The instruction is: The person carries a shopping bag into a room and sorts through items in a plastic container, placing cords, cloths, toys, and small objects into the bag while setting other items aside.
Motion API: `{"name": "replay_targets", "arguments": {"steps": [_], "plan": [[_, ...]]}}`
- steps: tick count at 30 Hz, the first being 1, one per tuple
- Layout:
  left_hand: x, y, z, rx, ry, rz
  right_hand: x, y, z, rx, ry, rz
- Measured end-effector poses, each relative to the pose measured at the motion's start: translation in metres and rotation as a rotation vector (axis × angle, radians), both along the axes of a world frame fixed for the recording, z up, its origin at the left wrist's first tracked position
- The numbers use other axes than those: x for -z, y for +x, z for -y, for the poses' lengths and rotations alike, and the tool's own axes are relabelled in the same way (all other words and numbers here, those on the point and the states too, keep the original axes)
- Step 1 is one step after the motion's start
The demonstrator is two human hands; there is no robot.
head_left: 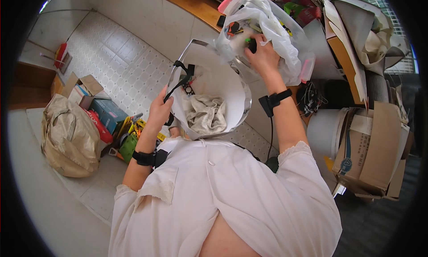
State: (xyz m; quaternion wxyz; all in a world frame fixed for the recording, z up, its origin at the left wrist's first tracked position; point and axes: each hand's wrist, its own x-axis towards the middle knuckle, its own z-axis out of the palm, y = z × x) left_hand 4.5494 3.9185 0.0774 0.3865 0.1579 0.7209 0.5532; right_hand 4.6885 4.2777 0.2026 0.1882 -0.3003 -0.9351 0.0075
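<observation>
A large bag (240,78) with a white inside and a silvery rim stands open in front of me. My left hand (159,110) is closed on its left side, at the black strap (178,88). Inside the bag lie a crumpled off-white cloth (208,114) and a small dark item with holes (189,88). To the right, my right hand (265,56) reaches into a translucent plastic bag (290,49). Its fingers are closed around a small black object with a green part (252,44), too indistinct to name. Orange-and-black items (233,28) lie beside that hand in the plastic bag.
A beige bag (71,134), a teal box (108,115) and several yellow and green items sit on the left. At right are an opened cardboard box (370,145), a white bucket (324,127) and tangled cables (310,97). A wooden ledge (191,7) runs behind.
</observation>
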Motion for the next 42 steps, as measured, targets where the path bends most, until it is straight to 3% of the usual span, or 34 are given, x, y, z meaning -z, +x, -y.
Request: {"name": "replay_targets", "arguments": {"steps": [8,11,13,15,17,18,22,24,30,34,42], "plan": [[0.013,-0.002,0.003,-0.015,0.058,-0.014,-0.001,-0.008,-0.009,0.027,0.059,0.072],[0.014,-0.004,0.002,-0.009,0.015,-0.029,-0.004,-0.009,-0.017,-0.017,0.210,-0.063],[0.016,-0.001,0.002,-0.020,0.063,-0.054,-0.009,-0.003,-0.027,0.217,-0.058,-0.228],[0.012,0.001,0.003,-0.014,0.040,-0.019,-0.011,0.003,-0.033,0.202,-0.130,-0.294],[0.012,0.001,0.000,-0.008,0.023,0.013,-0.018,0.004,-0.028,0.132,-0.544,-0.585],[0.016,-0.002,0.002,-0.010,0.051,0.007,-0.013,-0.004,-0.022,0.090,-0.613,-0.737],[0.013,0.000,0.000,0.001,0.024,0.017,-0.015,0.008,-0.009,0.056,-0.747,-0.723],[0.009,0.000,0.001,0.004,0.017,0.047,-0.017,0.014,0.001,0.102,-0.987,-0.796],[0.011,0.002,0.001,0.010,0.011,0.008,-0.019,0.043,0.031,0.065,-1.355,-0.719],[0.015,0.004,0.001,0.007,-0.002,-0.068,-0.029,0.061,0.055,0.086,-1.403,-0.684],[0.010,0.000,0.003,0.057,-0.051,0.048,-0.027,0.099,0.065,0.106,-1.175,-0.617]]}}
